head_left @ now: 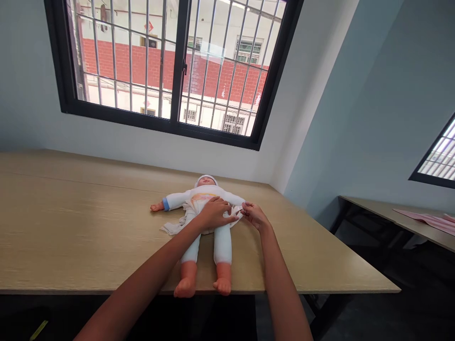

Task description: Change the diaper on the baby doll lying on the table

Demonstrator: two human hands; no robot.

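A baby doll (223,244) lies on its back in white clothes and cap, feet toward me at the table's front edge. Around its hips is a ruffled white diaper (174,228), its loose side spread out on the left. Orange print shows at the doll's waist. My left hand (215,213) rests across the front of the diaper, fingers apart and pressing on it. At the doll's hip on the right, my right hand (254,215) pinches the diaper's edge between thumb and fingers. The part under my left palm is hidden.
The wooden table (88,227) reaches back to the wall below a barred window (174,71). At the right, a second table (377,213) carries pink striped cloth (426,219). A yellow-green strip (39,330) shows low on the left.
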